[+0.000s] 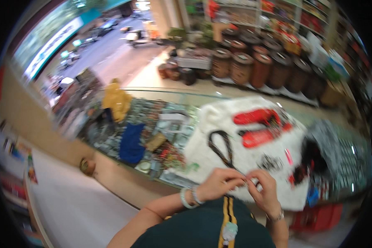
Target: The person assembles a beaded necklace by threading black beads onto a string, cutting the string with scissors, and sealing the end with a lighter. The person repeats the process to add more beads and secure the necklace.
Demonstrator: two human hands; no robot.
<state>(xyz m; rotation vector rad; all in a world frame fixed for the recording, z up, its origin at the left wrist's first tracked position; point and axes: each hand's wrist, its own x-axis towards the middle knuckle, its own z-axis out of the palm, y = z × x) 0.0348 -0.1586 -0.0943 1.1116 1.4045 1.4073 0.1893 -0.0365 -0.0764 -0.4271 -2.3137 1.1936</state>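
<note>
- Fingers of the left hand (pixel 217 182) and right hand (pixel 264 191), bare, bent and drawn tip to tip, apparently pinching the lower end of a black braided cord with a long open loop (pixel 230 157); blur hides the exact grip.
- Cord loop: laid out beyond the hands, on a white fluffy towel (pixel 246 159), its narrow end running down to the fingertips.
- Left wrist: pale rounded bangles (pixel 184 199); right wrist: silvery metallic band (pixel 277 215).
- Two elongated bright-red bundles (pixel 256 117), on the towel, one nearer the hands than the other, to the right of the loop.
- Thin black tangled strands (pixel 270 162), on the towel, above the right hand.
- Short bright-pink strip (pixel 288 157), to the right of the strands.
- Grey translucent plastic bag (pixel 327 144), at the towel's right edge, dark contents showing.
- Dark-blue cloth (pixel 132 143) and yellow crumpled cloth (pixel 117 100), left of the towel, among many small goods.
- Glass-topped display counter (pixel 353 159), beneath the towel.
- Brown cylindrical lidded containers (pixel 261 70), in rows behind the counter.
- Dark-green garment (pixel 186 227), worn, below the hands.
</note>
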